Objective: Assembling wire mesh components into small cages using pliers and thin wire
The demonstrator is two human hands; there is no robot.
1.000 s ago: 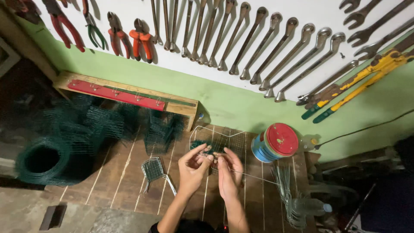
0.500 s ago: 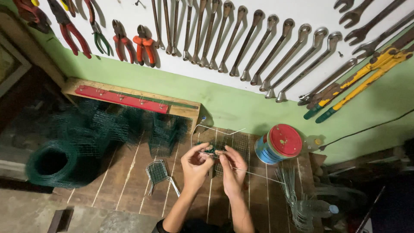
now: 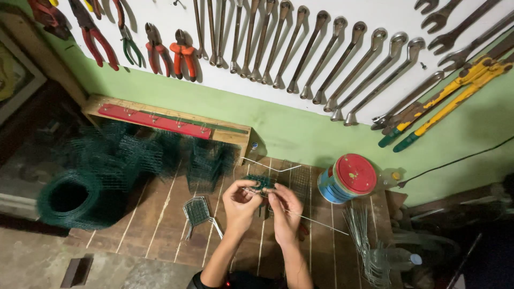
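My left hand (image 3: 239, 202) and my right hand (image 3: 284, 206) meet over the wooden bench (image 3: 160, 225), both pinching a small piece of green wire mesh (image 3: 261, 184) held between the fingertips. Thin steel wires (image 3: 316, 221) stick out from the mesh to the right and up towards the wall. A small flat mesh piece with a wire handle (image 3: 197, 211) lies on the bench just left of my left wrist.
A roll of green mesh (image 3: 69, 198) and several folded mesh boxes (image 3: 134, 155) fill the bench's left. A red-lidded blue tin (image 3: 347, 179) stands right, a wire bundle (image 3: 367, 241) below it. Pliers (image 3: 182, 53), spanners (image 3: 321, 53) and bolt cutters (image 3: 444, 101) hang on the wall.
Both hands stay together on the mesh piece, fingers shifting slightly. The view has drifted a little, so the bench sits lower and further right.
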